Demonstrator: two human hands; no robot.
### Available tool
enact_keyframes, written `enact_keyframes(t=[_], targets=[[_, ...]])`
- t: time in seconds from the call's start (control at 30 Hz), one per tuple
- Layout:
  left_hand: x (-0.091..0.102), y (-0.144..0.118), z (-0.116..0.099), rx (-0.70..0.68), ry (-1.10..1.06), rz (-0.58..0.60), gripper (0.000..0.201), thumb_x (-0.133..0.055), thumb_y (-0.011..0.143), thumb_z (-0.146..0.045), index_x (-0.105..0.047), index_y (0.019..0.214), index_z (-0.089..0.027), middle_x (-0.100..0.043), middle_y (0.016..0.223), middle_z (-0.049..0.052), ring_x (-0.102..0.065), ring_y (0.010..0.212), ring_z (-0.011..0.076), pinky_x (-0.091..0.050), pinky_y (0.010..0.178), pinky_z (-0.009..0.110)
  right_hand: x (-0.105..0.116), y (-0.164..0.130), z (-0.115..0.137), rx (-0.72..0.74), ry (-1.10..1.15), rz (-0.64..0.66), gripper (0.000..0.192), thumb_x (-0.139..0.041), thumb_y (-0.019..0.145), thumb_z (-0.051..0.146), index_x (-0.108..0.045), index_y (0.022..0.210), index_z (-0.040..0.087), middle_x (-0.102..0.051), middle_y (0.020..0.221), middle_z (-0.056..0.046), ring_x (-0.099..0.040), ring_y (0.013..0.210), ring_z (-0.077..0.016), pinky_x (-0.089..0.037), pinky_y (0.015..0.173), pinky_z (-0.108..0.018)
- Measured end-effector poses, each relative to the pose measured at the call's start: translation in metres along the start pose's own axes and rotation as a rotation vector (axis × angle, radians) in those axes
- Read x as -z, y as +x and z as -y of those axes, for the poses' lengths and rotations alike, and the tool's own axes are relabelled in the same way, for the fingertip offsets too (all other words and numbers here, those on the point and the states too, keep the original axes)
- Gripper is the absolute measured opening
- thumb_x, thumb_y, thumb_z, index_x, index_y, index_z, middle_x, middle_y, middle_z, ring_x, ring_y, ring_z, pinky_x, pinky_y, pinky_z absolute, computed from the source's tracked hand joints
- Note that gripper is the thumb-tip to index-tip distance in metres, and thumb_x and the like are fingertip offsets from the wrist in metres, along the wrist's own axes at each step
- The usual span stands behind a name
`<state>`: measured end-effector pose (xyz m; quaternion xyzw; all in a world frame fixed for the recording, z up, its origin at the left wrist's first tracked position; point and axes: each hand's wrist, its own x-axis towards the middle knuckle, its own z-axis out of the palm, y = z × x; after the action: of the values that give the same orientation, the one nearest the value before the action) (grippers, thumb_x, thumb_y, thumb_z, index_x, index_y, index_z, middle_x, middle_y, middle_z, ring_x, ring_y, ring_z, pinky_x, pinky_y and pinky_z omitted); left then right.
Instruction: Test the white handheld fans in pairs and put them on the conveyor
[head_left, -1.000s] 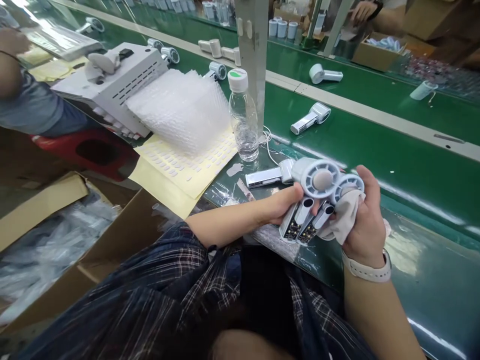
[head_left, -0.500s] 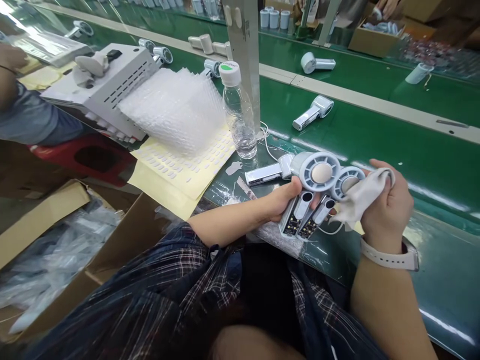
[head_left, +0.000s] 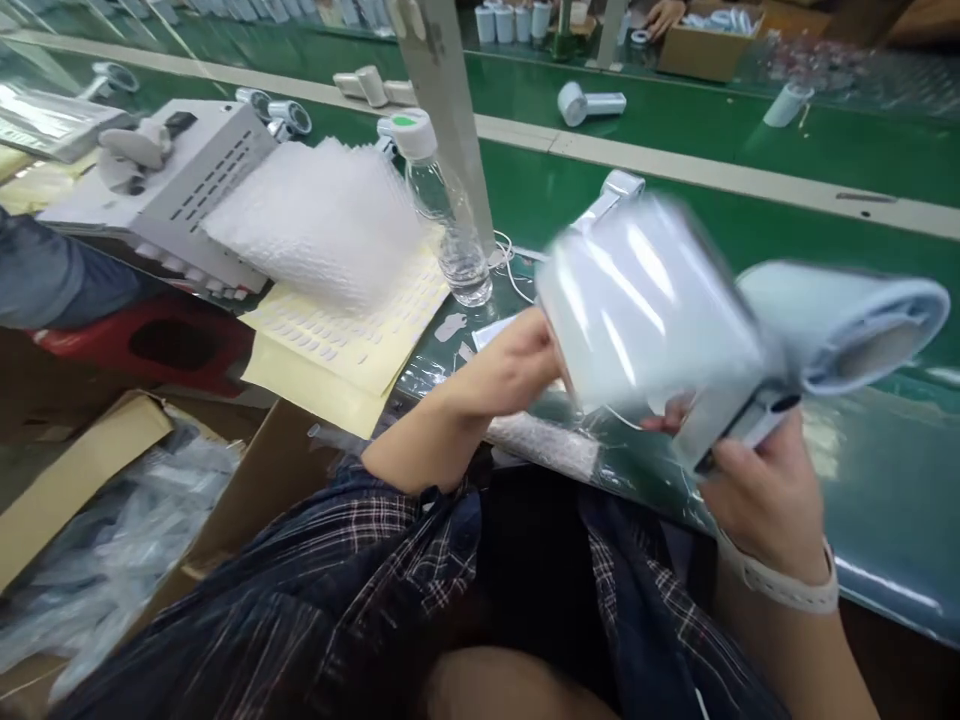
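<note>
Two pale handheld fans are up close to the camera, both smeared by motion blur. The left hand (head_left: 510, 370) has its grip closed around the nearer-left fan (head_left: 645, 300), whose rounded head fills the middle of the view. The right hand (head_left: 765, 490), with a white watch strap at the wrist, has its fingers wrapped tight on the handle of the right fan (head_left: 847, 320), whose head points off to the right. The two fans sit just beside each other above the near edge of the green desk (head_left: 750, 240); whether they touch is lost in the blur.

To the left on the desk stands a clear water bottle (head_left: 439, 210) with a white cap, upright beside a grey post (head_left: 442, 110). Further left lies a heap of bubble wrap (head_left: 322, 220) over yellow sticker sheets (head_left: 337, 340), and beyond that a white metal box (head_left: 187, 180). More fans lie scattered along the far side of the desk, one (head_left: 589, 102) just past the pale strip. At the near left an open cardboard box (head_left: 97, 470) holds clear plastic bags. A co-worker's grey sleeve (head_left: 45, 285) shows at the left edge.
</note>
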<state>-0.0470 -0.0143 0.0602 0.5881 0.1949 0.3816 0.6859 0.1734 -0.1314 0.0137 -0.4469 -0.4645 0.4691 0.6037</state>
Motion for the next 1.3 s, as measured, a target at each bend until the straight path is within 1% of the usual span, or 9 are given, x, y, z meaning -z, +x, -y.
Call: enact_keyframes(t=[0.07,0.13,0.27,0.37,0.53,0.63,0.8,1.03,1.3], targets=[[-0.01,0.012,0.014,0.08,-0.137,0.031,0.065,-0.067,0.086,-0.082,-0.07,0.104,-0.02,-0.072,0.098,0.009,-0.072,0.097,0.0269,-0.062,0.088,0.043,0.002,0.001,0.004,0.018,0.093,-0.071,0.045,-0.087,0.086,0.037,-0.062,0.123,0.036,-0.067,0.103,-0.001,-0.067,0.089,-0.0215,-0.064,0.073,-0.039],[-0.02,0.022,0.032,0.153,-0.277,0.069,0.067,-0.068,0.085,-0.081,-0.064,0.113,-0.02,-0.068,0.092,0.006,-0.069,0.081,0.0212,-0.06,0.076,0.038,0.002,0.0,0.002,0.021,0.137,-0.141,0.047,-0.087,0.084,0.033,-0.059,0.122,0.034,-0.069,0.105,0.0,-0.068,0.087,-0.0194,-0.06,0.07,-0.034],[-0.032,0.024,0.051,0.221,-0.381,0.11,0.07,-0.092,0.071,-0.049,-0.051,0.121,-0.022,-0.065,0.098,0.001,-0.067,0.079,0.0166,-0.057,0.072,0.033,0.005,-0.01,-0.007,0.004,0.142,-0.212,0.049,-0.082,0.087,0.034,-0.055,0.127,0.032,-0.074,0.108,-0.002,-0.072,0.085,-0.0192,-0.061,0.073,-0.035],[-0.035,0.02,0.052,0.201,-0.338,0.104,0.063,-0.089,0.072,-0.03,-0.046,0.117,-0.021,-0.063,0.096,-0.001,-0.065,0.078,0.014,-0.055,0.071,0.031,0.007,-0.016,-0.01,0.032,0.151,-0.229,0.041,-0.08,0.086,0.034,-0.057,0.12,0.029,-0.074,0.099,0.0,-0.068,0.073,-0.0168,-0.059,0.065,-0.033],[-0.031,0.023,0.056,0.162,-0.279,0.075,0.062,-0.086,0.073,-0.031,-0.045,0.119,-0.021,-0.063,0.097,-0.001,-0.066,0.077,0.0145,-0.054,0.075,0.033,0.005,-0.014,-0.008,-0.022,0.153,-0.177,0.036,-0.078,0.088,0.034,-0.06,0.118,0.028,-0.074,0.1,-0.002,-0.07,0.074,-0.019,-0.06,0.065,-0.035],[-0.025,0.027,0.062,0.128,-0.226,0.048,0.06,-0.089,0.073,-0.033,-0.045,0.113,-0.022,-0.063,0.098,-0.001,-0.068,0.079,0.0152,-0.054,0.077,0.034,0.004,-0.011,-0.01,-0.035,0.141,-0.203,0.03,-0.077,0.09,0.033,-0.064,0.116,0.026,-0.073,0.102,-0.003,-0.069,0.075,-0.0184,-0.06,0.064,-0.033],[-0.02,0.028,0.067,0.122,-0.225,0.134,0.067,-0.092,0.077,-0.042,-0.045,0.119,-0.022,-0.065,0.103,0.003,-0.071,0.083,0.0175,-0.057,0.08,0.036,0.005,-0.008,-0.015,-0.074,0.138,-0.205,0.025,-0.076,0.092,0.035,-0.069,0.112,0.022,-0.071,0.106,-0.006,-0.07,0.081,-0.0184,-0.062,0.067,-0.033],[-0.02,0.026,0.063,0.098,-0.242,0.118,0.054,-0.089,0.079,-0.036,-0.048,0.109,-0.02,-0.063,0.103,0.001,-0.07,0.078,0.0142,-0.056,0.078,0.035,0.004,-0.008,-0.013,-0.107,0.17,-0.192,0.026,-0.077,0.09,0.032,-0.07,0.113,0.023,-0.073,0.105,-0.005,-0.073,0.081,-0.0195,-0.064,0.066,-0.033],[-0.021,0.025,0.066,0.127,-0.202,0.113,0.06,-0.089,0.076,-0.041,-0.046,0.113,-0.021,-0.065,0.095,0.001,-0.069,0.077,0.0162,-0.056,0.072,0.033,0.004,-0.009,-0.012,-0.118,0.162,-0.228,0.029,-0.079,0.084,0.031,-0.069,0.111,0.023,-0.072,0.099,-0.004,-0.069,0.073,-0.0174,-0.059,0.062,-0.031]])
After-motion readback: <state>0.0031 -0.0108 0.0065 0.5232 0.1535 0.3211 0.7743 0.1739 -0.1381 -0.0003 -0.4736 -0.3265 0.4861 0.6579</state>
